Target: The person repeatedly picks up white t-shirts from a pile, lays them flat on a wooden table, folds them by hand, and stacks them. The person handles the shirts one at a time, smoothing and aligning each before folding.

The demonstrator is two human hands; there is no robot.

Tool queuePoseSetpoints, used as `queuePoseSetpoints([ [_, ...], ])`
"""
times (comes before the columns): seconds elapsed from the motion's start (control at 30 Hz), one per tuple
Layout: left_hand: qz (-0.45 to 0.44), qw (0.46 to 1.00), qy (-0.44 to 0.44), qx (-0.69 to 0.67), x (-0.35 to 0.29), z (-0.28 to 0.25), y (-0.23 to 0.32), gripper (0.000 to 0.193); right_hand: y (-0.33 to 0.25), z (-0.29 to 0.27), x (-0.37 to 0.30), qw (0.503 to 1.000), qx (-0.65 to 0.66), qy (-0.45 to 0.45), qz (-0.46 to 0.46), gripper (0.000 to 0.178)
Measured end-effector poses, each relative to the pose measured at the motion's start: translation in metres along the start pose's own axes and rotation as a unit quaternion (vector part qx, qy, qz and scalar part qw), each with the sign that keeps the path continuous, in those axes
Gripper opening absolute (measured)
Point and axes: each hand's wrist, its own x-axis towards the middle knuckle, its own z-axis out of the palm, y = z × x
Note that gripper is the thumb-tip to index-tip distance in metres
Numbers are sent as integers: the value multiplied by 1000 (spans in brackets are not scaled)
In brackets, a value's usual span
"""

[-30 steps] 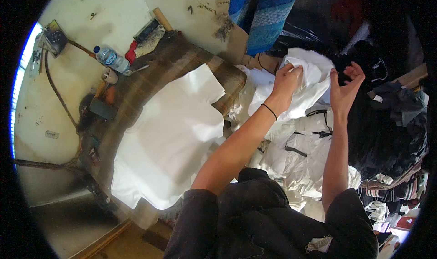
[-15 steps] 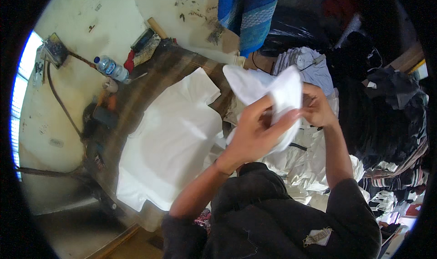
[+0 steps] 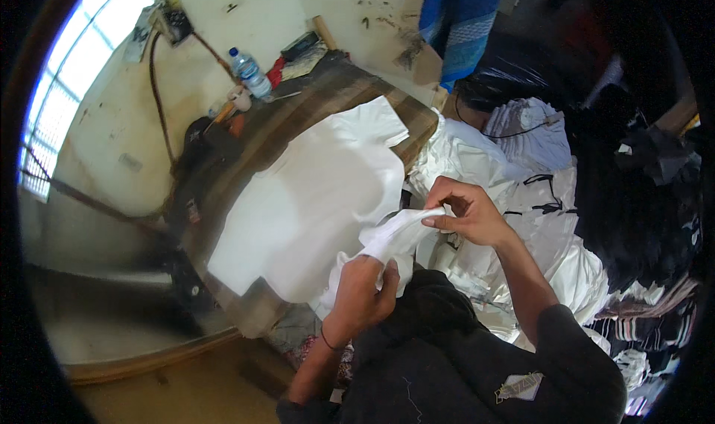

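My right hand (image 3: pixel 473 214) pinches one end of a bunched white cloth garment (image 3: pixel 402 233) between thumb and fingers. At the garment's other end is my left hand (image 3: pixel 361 294), closed on it, with the fingertips hidden in the folds. The cloth is drawn out between the two hands, just above my lap. A white T-shirt (image 3: pixel 313 193) lies spread flat on the brown padded table (image 3: pixel 253 305), to the left of my hands and apart from the right one. The kind of garment I hold cannot be made out.
Piled white garments (image 3: pixel 551 253) lie to the right, some with black cords. Behind them is a stack of pale folded cloth (image 3: pixel 529 137); dark clothes (image 3: pixel 633 215) fill the far right. A water bottle (image 3: pixel 252 74) stands at the table's back edge. A blue towel (image 3: pixel 465 33) hangs behind.
Both hands have come down and nearer to me with the white garment, which was raised and blurred. It is now stretched between them. The view has shifted, and the spread T-shirt stays on the table.
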Motion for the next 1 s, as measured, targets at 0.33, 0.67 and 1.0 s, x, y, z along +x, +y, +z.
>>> queuePoseSetpoints([
  [0.33, -285, 775, 156, -543, -47, -5, 14, 49, -2, 52, -18, 999, 12, -20, -36, 41],
  [0.67, -306, 840, -21, -447, -60, -9, 22, 79, 5, 57, -27, 989, -120, 61, -54, 35],
  [1.0, -91, 996, -7, 9, -88, 32, 36, 62, -55, 9, -37, 882, -294, 238, -282, 12],
])
